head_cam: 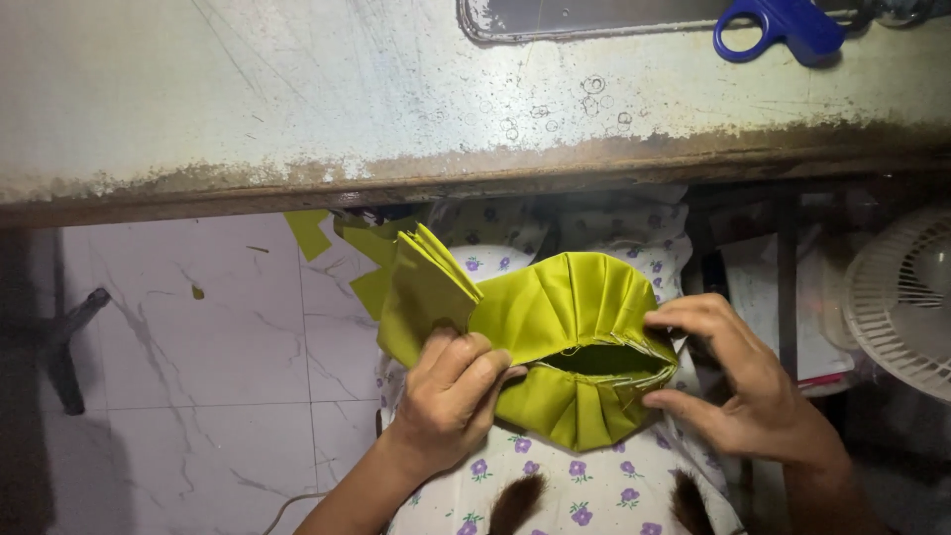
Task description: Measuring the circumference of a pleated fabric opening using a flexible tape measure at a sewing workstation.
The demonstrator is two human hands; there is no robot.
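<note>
Two hands hold one piece of yellow-green cloth [565, 317] over the person's lap. The cloth is folded into many pleats that fan out like a shell, and there is a dark slit-shaped opening in its middle. The left hand [451, 391] is closed on the left side of the cloth — its fingers [475, 362] are curled over the front and press the pleats together. The right hand [738, 381] pinches the right end of the opening: the thumb is below, the other fingers [684, 317] are above, and the edge of the cloth sits between them.

A stack of flat yellow-green pieces [421, 287] sticks up just beside the left hand and touches the pleated cloth. It leans to the left.

Under the hands is a white cloth with small purple flowers [584, 485], spread over the lap.

To the left, lower down, is a pale marble floor [198, 376] with a few small yellow-green scraps [307, 233] on it. To the right, a white round fan [906, 297] shows at the edge of the view, well apart from the hands.

Farther away is the desk [297, 99] — its top is worn and scratched, with a rusty brown front edge. On the far side of the desk lie blue-handled scissors [783, 25], near a dark flat metal plate [594, 18].
</note>
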